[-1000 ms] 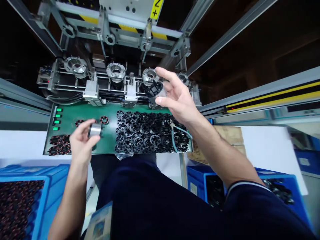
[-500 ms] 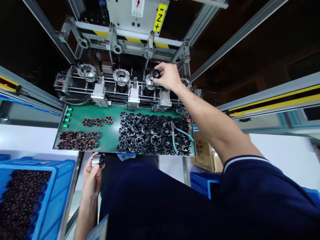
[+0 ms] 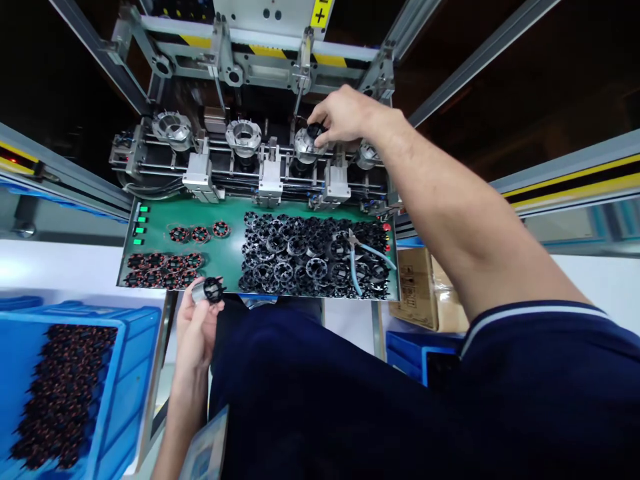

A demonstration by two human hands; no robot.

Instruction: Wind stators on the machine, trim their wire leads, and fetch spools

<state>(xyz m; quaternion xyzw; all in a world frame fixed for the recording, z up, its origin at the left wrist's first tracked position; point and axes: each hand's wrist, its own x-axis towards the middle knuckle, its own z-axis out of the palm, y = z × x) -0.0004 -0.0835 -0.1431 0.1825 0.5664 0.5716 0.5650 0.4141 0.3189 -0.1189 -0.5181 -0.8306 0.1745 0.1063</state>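
Observation:
My right hand [image 3: 347,115] grips a black-ended motor stator core [image 3: 315,129] by its rim, at the mouth of the third round metal fixture [image 3: 303,149] from the left. How far the core sits inside is hidden by my fingers. Down at the green tray's front edge, my left hand [image 3: 194,330] holds another stator core [image 3: 212,290], silver-sided with black plastic prongs, lying on its side in the fingers. Many similar black-ended cores [image 3: 280,253] crowd the right half of the green tray [image 3: 233,257]. Wound stators with copper coils [image 3: 165,267] lie on its left.
Blue-handled cutters [image 3: 353,267] rest on the cores. Two more fixtures [image 3: 243,138] stand left of my right hand, and another [image 3: 367,155] right of it. A blue bin [image 3: 125,373] of wound parts is at lower left; a cardboard box [image 3: 415,287] sits right. Metal posts flank the machine.
The core in my right hand has gone from tilted over the fixture to seated more upright at its mouth. My left hand has risen slightly with its core. The view has shifted.

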